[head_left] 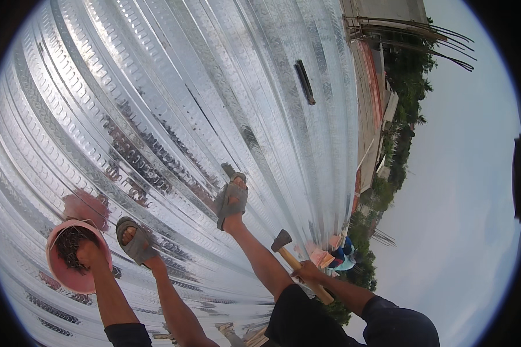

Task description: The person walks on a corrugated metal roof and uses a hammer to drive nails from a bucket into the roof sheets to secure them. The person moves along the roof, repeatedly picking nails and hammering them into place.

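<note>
A pink bucket (78, 282) holding many thin dark nails (68, 243) is at the lower left. My left hand (89, 253) reaches down inside it, its fingers hidden among the nails. At the lower right, my right hand (308, 272) is wrapped around the wooden handle of a hammer (288, 258). The hammer is raised at a slant, its dark metal head up and to the left. Between the two hands are my feet in grey sandals (233, 199), standing on shiny ribbed metal sheets (208, 110).
A dark narrow strip (304, 82) lies on the sheets farther off. Bent steel rods (440, 37) jut from concrete at the upper right. Beyond the sheets' right edge are trees (396, 150) and rooftops. Another person (344, 257) in blue is behind the hammer.
</note>
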A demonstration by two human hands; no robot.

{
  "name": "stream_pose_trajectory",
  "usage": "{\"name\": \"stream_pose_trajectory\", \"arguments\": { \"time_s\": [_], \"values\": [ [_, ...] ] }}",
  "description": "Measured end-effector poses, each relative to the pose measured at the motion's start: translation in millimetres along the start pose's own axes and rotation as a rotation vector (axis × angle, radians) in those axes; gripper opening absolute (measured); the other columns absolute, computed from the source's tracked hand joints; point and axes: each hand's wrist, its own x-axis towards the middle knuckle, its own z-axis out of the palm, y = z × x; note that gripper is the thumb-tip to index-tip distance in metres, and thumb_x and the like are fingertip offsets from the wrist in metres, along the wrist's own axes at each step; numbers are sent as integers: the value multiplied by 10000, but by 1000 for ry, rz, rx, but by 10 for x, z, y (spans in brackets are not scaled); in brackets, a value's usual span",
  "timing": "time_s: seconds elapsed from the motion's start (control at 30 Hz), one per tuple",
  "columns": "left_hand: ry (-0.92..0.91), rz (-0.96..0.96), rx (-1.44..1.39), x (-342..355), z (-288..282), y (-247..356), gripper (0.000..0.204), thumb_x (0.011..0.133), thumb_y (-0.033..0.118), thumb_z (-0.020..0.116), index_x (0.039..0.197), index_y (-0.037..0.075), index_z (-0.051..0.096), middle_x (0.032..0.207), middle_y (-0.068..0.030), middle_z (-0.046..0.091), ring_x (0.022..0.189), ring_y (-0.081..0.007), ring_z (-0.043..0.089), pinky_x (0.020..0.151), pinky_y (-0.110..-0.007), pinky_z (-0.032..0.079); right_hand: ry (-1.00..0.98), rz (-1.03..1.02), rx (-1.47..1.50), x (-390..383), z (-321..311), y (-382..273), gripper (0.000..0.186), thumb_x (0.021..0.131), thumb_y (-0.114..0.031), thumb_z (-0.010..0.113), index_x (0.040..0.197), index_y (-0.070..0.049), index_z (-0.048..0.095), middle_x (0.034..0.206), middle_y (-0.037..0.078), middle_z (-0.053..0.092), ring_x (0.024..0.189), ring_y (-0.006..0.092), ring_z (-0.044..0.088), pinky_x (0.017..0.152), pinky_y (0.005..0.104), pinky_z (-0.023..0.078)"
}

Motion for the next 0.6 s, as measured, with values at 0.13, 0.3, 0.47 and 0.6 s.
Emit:
{"name": "stream_pose_trajectory", "arguments": {
  "time_s": [0.13,0.3,0.47,0.6],
  "values": [
    [-69,421,298,323,-49,-306,568,953,432,523,1002,-79,766,1057,-317,728,989,-464,722,915,-619,544,-3,6,16,116,-7,7,275,762,-184,823,838,39,679,683,98,665,544,186,644,511,349,524],
    [75,408,158,270,58,-377,465,964,356,546,923,-53,763,926,-283,742,856,-447,743,787,-594,581,-58,14,117,229,44,100,273,761,-174,816,857,46,686,696,100,667,549,183,641,512,354,524],
    [216,652,512,253,107,-345,488,957,406,568,976,-37,771,851,-254,739,780,-428,741,720,-568,592,-70,0,137,278,99,293,268,775,-170,805,864,53,687,696,99,663,548,183,640,509,350,516],
    [264,470,404,62,78,-344,506,960,399,579,946,-74,758,892,-279,739,804,-449,739,719,-561,597,-71,-13,108,305,48,341,234,794,-160,790,849,44,688,690,95,670,556,182,650,532,352,529]
  ]
}}
